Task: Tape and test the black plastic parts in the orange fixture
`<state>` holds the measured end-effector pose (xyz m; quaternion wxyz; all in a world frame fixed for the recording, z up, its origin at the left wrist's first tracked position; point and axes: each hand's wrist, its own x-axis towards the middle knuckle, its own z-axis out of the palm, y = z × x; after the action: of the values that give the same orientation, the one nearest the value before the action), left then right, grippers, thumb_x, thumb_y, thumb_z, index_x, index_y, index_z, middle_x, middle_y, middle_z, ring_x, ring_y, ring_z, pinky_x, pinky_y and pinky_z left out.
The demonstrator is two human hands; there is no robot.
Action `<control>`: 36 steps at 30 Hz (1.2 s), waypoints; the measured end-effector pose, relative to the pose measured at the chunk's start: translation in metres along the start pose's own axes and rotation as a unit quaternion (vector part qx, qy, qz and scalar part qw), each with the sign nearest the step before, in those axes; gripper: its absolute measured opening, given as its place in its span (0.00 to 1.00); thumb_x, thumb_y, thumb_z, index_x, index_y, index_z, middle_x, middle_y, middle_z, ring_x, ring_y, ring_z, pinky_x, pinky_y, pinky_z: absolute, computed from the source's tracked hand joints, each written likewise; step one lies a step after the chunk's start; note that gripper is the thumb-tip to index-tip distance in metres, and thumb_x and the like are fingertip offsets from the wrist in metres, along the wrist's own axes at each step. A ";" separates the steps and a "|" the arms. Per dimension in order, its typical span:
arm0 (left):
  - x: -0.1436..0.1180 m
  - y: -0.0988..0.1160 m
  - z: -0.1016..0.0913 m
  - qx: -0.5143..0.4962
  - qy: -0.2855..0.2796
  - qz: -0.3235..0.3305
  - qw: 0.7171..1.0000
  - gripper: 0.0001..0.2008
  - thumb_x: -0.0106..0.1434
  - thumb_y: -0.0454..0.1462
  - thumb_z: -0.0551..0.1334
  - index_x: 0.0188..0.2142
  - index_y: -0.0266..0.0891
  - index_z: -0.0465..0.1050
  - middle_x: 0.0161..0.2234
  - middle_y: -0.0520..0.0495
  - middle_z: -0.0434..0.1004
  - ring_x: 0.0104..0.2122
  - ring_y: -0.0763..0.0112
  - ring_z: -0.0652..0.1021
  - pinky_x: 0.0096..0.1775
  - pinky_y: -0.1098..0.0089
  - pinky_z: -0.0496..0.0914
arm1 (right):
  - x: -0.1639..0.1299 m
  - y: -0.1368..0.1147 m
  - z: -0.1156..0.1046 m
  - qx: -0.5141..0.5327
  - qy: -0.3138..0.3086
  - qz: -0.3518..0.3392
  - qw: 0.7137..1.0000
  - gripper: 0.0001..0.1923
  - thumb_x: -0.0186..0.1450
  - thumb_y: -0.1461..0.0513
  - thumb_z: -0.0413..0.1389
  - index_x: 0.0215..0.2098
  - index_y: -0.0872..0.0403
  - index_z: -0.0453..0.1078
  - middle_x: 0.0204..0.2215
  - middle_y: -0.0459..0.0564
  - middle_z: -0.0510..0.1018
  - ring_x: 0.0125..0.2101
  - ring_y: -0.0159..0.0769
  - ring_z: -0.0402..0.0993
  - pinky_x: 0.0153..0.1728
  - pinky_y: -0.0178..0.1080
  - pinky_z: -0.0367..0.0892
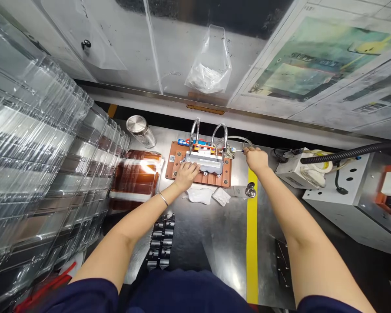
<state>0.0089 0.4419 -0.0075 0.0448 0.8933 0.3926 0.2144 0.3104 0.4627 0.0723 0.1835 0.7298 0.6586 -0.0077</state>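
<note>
Trays (35, 165), clear plastic, are standing stacked tall along the bench's left side. Fixture (198, 167), copper-coloured w/ a grey block on top, is sitting mid-bench. Left hand (185, 174) is lying on the block's left end, fingers curled over it. Right hand (256, 158) is pinching a small metal fitting (232, 151) at the fixture's right edge.

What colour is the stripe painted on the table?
Yellow. The stripe runs along the steel table, clearest in the head view.

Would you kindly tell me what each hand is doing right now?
Left hand: open, resting on the grey part.
Right hand: pinching the metal knob.
</note>
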 end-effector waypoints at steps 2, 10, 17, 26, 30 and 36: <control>0.001 0.001 -0.007 -0.032 -0.022 -0.012 0.999 0.14 0.67 0.37 0.52 0.47 0.40 0.73 0.45 0.40 0.76 0.45 0.61 0.73 0.51 0.56 0.64 | 0.005 0.005 -0.006 0.010 -0.007 -0.013 1.000 0.20 0.68 0.65 0.42 0.53 0.59 0.68 0.49 0.62 0.73 0.45 0.50 0.69 0.37 0.44 0.65; 0.011 0.001 -0.039 -0.113 -0.023 -0.361 0.925 0.20 0.63 0.41 0.57 0.52 0.33 0.66 0.57 0.32 0.64 0.59 0.51 0.62 0.59 0.49 0.53 | -0.053 -0.076 0.024 0.432 0.088 0.068 0.895 0.23 0.65 0.57 0.47 0.56 0.58 0.65 0.44 0.59 0.76 0.42 0.45 0.74 0.43 0.46 0.68; -0.048 0.055 -0.101 -0.383 -0.057 -0.469 0.794 0.31 0.52 0.39 0.68 0.52 0.33 0.59 0.48 0.33 0.71 0.46 0.56 0.75 0.45 0.56 0.72 | -0.167 -0.139 0.045 0.717 0.109 0.141 0.674 0.38 0.54 0.48 0.58 0.56 0.59 0.61 0.45 0.61 0.75 0.41 0.42 0.74 0.42 0.46 0.72; -0.129 0.110 -0.211 -0.646 -0.062 -0.410 0.641 0.25 0.46 0.45 0.71 0.39 0.36 0.66 0.28 0.49 0.76 0.27 0.67 0.78 0.27 0.68 0.74 | -0.297 -0.140 -0.030 0.632 0.272 0.081 0.721 0.22 0.61 0.53 0.57 0.51 0.54 0.69 0.42 0.54 0.74 0.38 0.37 0.73 0.39 0.42 0.74; -0.143 0.115 -0.231 -0.654 -0.043 -0.397 0.643 0.22 0.47 0.44 0.71 0.36 0.35 0.67 0.28 0.48 0.77 0.27 0.66 0.79 0.28 0.68 0.74 | -0.303 -0.139 -0.041 0.622 0.309 0.042 0.718 0.16 0.63 0.54 0.56 0.44 0.55 0.72 0.37 0.52 0.76 0.34 0.36 0.74 0.37 0.42 0.74; -0.163 0.117 -0.249 -0.669 -0.013 -0.421 0.612 0.23 0.43 0.42 0.72 0.36 0.35 0.69 0.29 0.47 0.78 0.26 0.66 0.78 0.28 0.67 0.75 | -0.321 -0.147 -0.061 0.548 0.400 -0.032 0.734 0.11 0.64 0.60 0.54 0.44 0.52 0.74 0.34 0.51 0.77 0.33 0.36 0.73 0.36 0.42 0.72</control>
<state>-0.1128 0.2221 0.1903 0.7205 0.3546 0.4721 0.3637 0.1120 0.1813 0.1728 -0.5287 0.6184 0.5758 -0.0809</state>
